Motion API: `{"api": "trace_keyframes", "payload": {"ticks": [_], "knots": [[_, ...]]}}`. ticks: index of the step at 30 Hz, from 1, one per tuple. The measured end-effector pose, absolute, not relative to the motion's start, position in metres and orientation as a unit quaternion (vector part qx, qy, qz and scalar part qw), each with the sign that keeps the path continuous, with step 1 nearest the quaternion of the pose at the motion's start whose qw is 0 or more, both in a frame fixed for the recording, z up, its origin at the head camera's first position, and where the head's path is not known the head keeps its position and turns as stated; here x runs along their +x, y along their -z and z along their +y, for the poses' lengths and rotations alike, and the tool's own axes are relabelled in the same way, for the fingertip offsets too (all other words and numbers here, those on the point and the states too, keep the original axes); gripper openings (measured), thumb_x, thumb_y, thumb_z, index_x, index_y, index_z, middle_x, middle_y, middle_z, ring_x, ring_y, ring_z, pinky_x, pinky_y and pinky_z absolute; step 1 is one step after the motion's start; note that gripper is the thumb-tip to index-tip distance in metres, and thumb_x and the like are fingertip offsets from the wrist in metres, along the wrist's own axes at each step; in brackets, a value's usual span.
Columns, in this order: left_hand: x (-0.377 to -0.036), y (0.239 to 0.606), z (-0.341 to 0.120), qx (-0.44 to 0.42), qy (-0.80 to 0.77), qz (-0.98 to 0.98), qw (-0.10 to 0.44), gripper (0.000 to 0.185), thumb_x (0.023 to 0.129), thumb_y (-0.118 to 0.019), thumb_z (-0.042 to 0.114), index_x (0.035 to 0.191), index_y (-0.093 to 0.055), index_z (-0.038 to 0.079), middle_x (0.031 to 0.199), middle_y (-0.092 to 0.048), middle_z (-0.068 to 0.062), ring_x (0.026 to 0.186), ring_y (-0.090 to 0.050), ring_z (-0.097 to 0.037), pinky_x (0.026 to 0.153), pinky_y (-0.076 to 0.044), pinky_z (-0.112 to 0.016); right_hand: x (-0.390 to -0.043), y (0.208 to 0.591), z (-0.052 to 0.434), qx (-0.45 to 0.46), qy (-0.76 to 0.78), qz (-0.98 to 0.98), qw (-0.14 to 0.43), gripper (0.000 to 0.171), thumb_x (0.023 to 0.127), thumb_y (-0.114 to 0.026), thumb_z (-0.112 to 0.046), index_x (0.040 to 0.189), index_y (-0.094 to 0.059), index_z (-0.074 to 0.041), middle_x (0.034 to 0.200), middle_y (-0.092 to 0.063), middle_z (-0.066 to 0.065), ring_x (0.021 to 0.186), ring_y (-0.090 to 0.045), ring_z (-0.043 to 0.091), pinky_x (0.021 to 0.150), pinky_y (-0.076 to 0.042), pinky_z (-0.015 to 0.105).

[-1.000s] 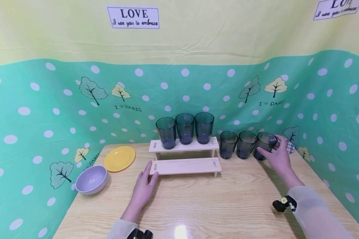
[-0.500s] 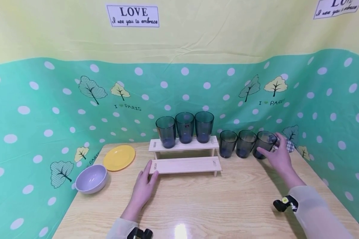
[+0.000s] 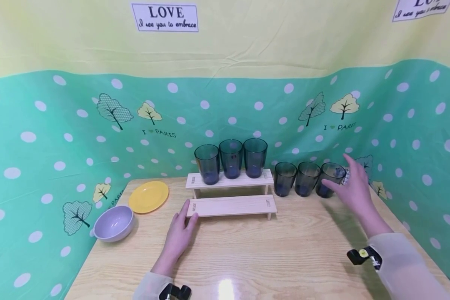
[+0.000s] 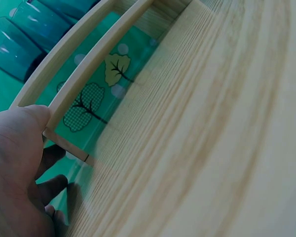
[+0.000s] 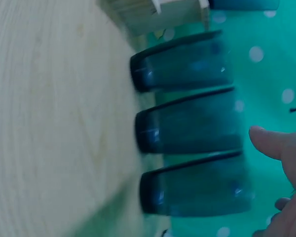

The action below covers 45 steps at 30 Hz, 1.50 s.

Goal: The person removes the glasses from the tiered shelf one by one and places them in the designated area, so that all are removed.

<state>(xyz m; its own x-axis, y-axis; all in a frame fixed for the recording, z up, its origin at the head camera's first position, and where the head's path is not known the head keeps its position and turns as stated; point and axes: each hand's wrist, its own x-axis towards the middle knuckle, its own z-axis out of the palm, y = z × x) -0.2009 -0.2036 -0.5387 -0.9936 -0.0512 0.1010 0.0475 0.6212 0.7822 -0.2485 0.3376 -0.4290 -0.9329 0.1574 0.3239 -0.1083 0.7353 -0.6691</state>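
- Right hand (image 3: 354,189) hovers at the far right of the table (image 3: 270,254), fingers spread and straight, gripping nothing; the right wrist view shows the thumb (image 5: 274,143) clear of the glass wall.
- The nearest tumbler (image 3: 331,180), the dark one at the right end of the row of three on the tabletop, sits just at 10 o'clock from that palm. Fingertips are right beside its rim; whether they touch, I cannot tell.
- It stands upright, long axis vertical, mouth up, with the middle tumbler (image 3: 308,179) and the left tumbler (image 3: 284,178) close by at its 9 o'clock.
- The right hand is much the nearer one to this row; the left is well apart, across the table.
- Left hand (image 3: 180,235) lies flat and relaxed on the wood, thumb (image 4: 32,118) against the left end of the lower step of the wooden riser (image 3: 232,206), steadying rather than clasping.
- On the riser's top step, at 12 o'clock from the left hand, three more tumblers (image 3: 230,160) stand in a line.
- Over at 9 o'clock: a yellow plate (image 3: 148,196) and, nearer the table's front, a lilac bowl (image 3: 114,223).
- Surface is pale wood grain with a glossy glare near the front edge.
- Behind, a green polka-dot backdrop (image 3: 60,146) with trees wraps three sides, and the row stands close against it.
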Motion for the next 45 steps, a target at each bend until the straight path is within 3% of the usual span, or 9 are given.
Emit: {"api": "trace_keyframes", "payload": {"ticks": [18,29,37,45], "knots": [[-0.2,0.54,-0.204,0.006,0.435,-0.898,0.063,0.072,0.117,-0.052,0.051,0.176,-0.03,0.016,0.174,-0.036,-0.025,0.158,-0.02,-0.063,0.125,-0.023,-0.078,-0.241,0.376,0.265,0.073,-0.392,-0.899,0.184,0.113,0.096,-0.091,-0.028,0.179,-0.015,-0.017,0.179,-0.016,0.028,0.16,-0.022,0.058,0.122,-0.025,0.082],[-0.2,0.54,-0.203,0.006,0.436,-0.898,0.06,0.073,0.117,-0.051,0.052,0.176,-0.03,0.017,0.175,-0.036,-0.023,0.159,-0.019,-0.063,0.125,-0.023,-0.077,-0.252,0.364,0.22,0.1,-0.434,-0.883,0.145,0.109,0.098,-0.089,-0.032,0.179,-0.017,-0.025,0.18,-0.022,0.019,0.162,-0.027,0.047,0.123,-0.029,0.078],[-0.2,0.541,-0.203,0.004,0.433,-0.899,0.066,0.072,0.117,-0.052,0.05,0.176,-0.03,0.016,0.174,-0.037,-0.025,0.158,-0.021,-0.064,0.125,-0.023,-0.078,-0.267,0.364,0.192,0.137,-0.458,-0.867,0.137,0.105,0.099,-0.089,-0.025,0.178,-0.021,-0.022,0.177,-0.026,0.017,0.162,-0.029,0.04,0.129,-0.031,0.064],[-0.201,0.541,-0.203,0.003,0.433,-0.899,0.067,0.072,0.117,-0.052,0.05,0.176,-0.031,0.016,0.174,-0.037,-0.025,0.158,-0.021,-0.063,0.125,-0.023,-0.078,-0.281,0.365,0.169,0.146,-0.471,-0.861,0.121,0.106,0.098,-0.09,-0.028,0.178,-0.021,-0.023,0.177,-0.028,0.016,0.161,-0.031,0.038,0.127,-0.037,0.061]]}}
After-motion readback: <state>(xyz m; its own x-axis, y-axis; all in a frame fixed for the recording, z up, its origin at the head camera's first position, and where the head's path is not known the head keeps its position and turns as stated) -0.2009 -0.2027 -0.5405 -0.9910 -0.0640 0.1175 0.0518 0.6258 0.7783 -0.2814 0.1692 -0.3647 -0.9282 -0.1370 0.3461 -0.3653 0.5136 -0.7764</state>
